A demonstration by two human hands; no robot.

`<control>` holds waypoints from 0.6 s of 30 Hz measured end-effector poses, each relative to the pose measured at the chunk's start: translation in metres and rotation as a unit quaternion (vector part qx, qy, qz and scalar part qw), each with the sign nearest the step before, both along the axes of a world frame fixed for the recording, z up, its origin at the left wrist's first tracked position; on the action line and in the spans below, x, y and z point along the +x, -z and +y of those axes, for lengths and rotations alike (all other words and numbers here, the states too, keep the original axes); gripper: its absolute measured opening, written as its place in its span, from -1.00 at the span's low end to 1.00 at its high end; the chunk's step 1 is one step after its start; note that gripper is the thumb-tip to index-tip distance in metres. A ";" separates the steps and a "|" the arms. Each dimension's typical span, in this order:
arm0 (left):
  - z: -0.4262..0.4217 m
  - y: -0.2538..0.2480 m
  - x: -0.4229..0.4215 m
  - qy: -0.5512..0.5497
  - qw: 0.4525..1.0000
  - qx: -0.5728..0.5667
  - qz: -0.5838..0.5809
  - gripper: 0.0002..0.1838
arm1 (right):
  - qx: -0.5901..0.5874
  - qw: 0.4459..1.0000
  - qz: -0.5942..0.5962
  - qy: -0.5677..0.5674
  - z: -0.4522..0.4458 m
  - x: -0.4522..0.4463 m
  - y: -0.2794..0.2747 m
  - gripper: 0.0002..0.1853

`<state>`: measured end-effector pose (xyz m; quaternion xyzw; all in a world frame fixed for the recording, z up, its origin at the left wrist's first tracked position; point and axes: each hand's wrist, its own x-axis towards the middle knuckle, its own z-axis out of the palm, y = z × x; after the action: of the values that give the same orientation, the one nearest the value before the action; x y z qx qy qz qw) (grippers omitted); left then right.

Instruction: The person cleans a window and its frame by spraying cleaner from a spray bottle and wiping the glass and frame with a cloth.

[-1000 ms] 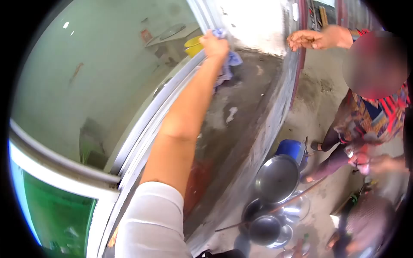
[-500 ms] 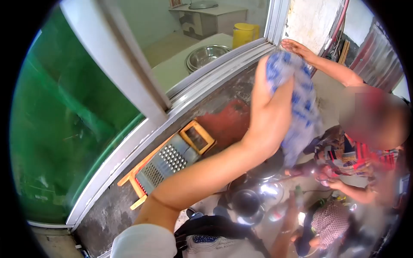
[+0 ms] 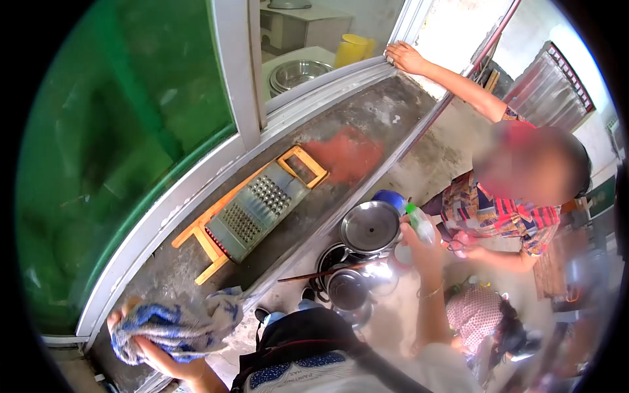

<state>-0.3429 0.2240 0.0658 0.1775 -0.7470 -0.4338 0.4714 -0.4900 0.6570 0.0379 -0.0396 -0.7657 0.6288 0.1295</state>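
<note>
A crumpled blue and white cloth is held in my left hand at the lower left, over the end of the window ledge. My right hand is raised at the centre right, closed round a clear bottle with a green top. A metal grater with an orange-yellow frame lies on the dark ledge, between the window and my body. Beside a red patch on the ledge sits the upper end of its frame.
A person in a patterned red shirt rests a hand on the window frame. Another person is low down at the right. Pans and a blue container stand on the ground. Behind the glass are a yellow jug and metal bowls.
My left arm has swung from the far end of the window back to the lower left with the cloth. My right hand has risen with the bottle. The other person's hand now touches the frame.
</note>
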 end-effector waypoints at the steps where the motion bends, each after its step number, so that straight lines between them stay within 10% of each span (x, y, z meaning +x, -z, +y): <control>1: 0.010 -0.005 0.009 -0.029 0.996 0.056 0.057 -0.53 | 0.004 1.000 0.002 0.000 0.000 0.002 -0.004 -0.73; 18: -0.100 -0.018 0.116 0.004 0.957 0.209 0.202 -0.54 | -0.001 1.000 -0.019 -0.015 -0.103 0.097 -0.027 -0.73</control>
<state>-0.2270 0.1244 0.0840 0.1776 -0.5293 -0.6090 0.5635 -0.3928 0.5538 0.0649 -0.0407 -0.7680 0.6304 0.1054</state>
